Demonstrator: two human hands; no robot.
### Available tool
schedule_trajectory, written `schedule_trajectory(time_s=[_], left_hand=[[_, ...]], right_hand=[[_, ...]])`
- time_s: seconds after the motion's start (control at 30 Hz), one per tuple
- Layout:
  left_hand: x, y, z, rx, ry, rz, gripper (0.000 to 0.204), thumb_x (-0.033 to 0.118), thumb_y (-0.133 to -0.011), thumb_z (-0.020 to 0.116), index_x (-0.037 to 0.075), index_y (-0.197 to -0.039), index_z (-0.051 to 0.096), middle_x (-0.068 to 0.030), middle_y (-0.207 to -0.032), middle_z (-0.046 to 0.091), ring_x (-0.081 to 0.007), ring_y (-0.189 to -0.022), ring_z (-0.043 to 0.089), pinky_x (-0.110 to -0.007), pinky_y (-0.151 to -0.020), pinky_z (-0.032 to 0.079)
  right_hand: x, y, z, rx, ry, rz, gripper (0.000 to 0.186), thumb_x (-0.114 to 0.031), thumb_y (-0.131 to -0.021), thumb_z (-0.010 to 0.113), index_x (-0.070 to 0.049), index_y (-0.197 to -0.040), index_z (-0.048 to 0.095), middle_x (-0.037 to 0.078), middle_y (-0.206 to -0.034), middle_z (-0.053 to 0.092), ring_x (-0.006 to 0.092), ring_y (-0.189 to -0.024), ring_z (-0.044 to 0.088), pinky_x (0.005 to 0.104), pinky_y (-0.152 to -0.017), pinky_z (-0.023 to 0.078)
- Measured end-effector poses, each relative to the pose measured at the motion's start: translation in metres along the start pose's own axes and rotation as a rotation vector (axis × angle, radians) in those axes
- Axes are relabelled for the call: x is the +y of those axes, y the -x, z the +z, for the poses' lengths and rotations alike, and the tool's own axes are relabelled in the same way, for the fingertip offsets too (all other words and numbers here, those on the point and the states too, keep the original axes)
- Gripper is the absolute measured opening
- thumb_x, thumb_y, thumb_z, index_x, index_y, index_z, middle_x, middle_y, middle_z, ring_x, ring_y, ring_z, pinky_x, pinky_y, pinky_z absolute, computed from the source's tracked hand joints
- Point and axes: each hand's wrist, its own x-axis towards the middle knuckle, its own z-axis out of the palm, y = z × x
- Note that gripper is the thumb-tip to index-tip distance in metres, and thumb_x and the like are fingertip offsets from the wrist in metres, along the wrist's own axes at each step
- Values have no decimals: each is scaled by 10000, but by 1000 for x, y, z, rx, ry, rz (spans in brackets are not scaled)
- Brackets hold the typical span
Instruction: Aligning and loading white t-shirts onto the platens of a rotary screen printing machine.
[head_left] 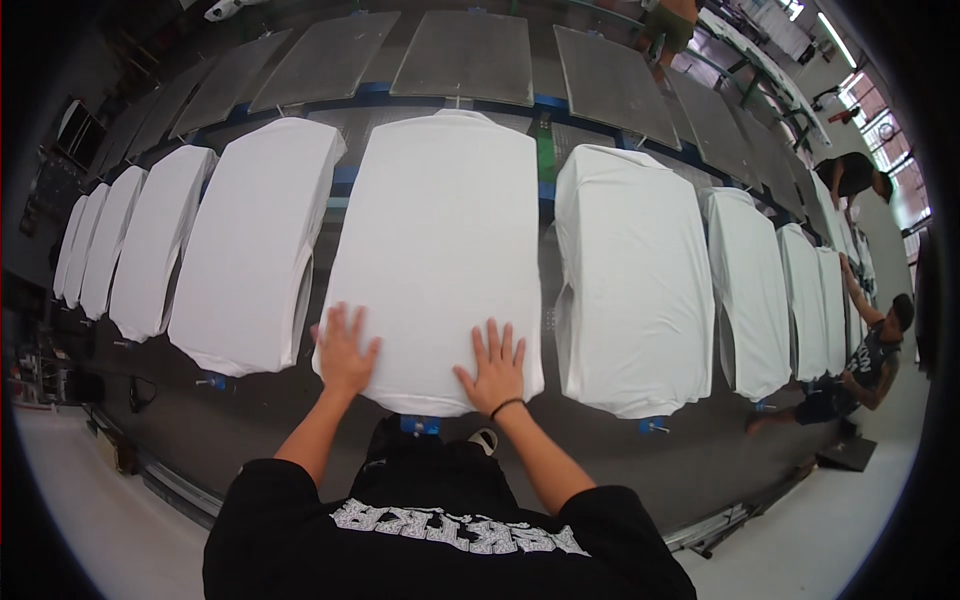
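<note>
A blue fitting (420, 425) shows under the near end of a white shirt (440, 230) stretched flat before the person. The left hand (348, 352) rests at its left edge, the right hand (495, 368), with a black wristband (507, 407), toward its right edge; both hands lie palm down, fingers spread, gripping nothing. Other shirts (250, 250) flank it. At right, a co-worker (870, 362) reaches toward the row. Beyond are grey boards (464, 55).

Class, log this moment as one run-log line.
left hand: on white garment, lower left | right hand: same garment, lower right | both: open, palms down
</note>
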Motion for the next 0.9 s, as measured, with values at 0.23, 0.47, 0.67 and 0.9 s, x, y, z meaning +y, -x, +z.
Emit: schedule_trajectory(time_s=[0.23,0.47,0.67,0.9], left_hand=[[-21,14,13,29,11,-232,775,506,-882,441,46,-1432,147,-138,-1492,166,-300,-1376,163,-509,-1062,237],[-3,-7,26,-127,-72,-465,788,558,-902,347,2,-1423,145,-141,-1497,148,-286,-1389,109,-580,-1058,172],[-10,-21,17,-156,28,-495,787,560,-896,362,14,-1423,157,-142,-1491,167,-298,-1385,114,-594,-1052,167],[176,-56,16,125,388,65,493,163,-867,585,-1,-1304,427,-194,-1279,486,-317,-1187,459,-394,-988,375]], right_hand=[[30,78,0,32,-168,-130,735,-420,-843,543,-85,-1419,233,151,-1490,146,406,-1368,85,540,-1080,145],[88,120,-33,-19,-411,-143,503,-275,-829,598,-82,-1275,466,141,-1434,297,393,-1345,195,482,-1063,262],[190,129,-112,369,-475,-53,261,-85,-793,607,-64,-1052,594,105,-1213,557,337,-1230,421,419,-996,371],[372,143,-121,636,75,578,369,-123,-777,627,-40,-1131,563,165,-1176,493,353,-1079,440,431,-936,371]])
